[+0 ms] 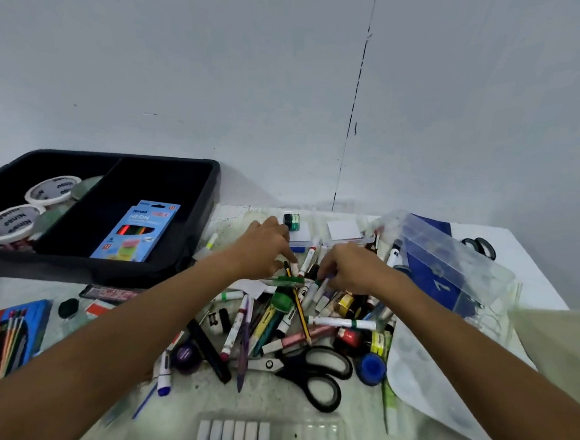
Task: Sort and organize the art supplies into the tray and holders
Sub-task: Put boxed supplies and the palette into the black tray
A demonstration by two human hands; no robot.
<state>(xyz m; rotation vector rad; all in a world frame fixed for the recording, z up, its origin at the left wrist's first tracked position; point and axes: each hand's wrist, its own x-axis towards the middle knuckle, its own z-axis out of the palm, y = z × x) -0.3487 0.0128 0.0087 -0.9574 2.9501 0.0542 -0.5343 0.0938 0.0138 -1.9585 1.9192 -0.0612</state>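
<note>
Both hands reach into the far part of the heap of pens and markers (288,319) that sprawls over the middle of the table (353,416). The left hand (262,249) lies with loosely curled fingers on the pile; whether it pinches anything I cannot tell. The right hand (350,270) curls its fingers round a white marker (321,287), whose long axis runs roughly away from the person, tip toward the near edge. The black tray (192,220) sits at the far left corner, well apart from the pile, so the left hand is nearer to it and any carry goes leftward. A blue pencil box (136,231) already lies in its right compartment. Black scissors (309,369) rest toward the near edge. The table is pale and paint-stained, against a plain grey wall (223,77).
</note>
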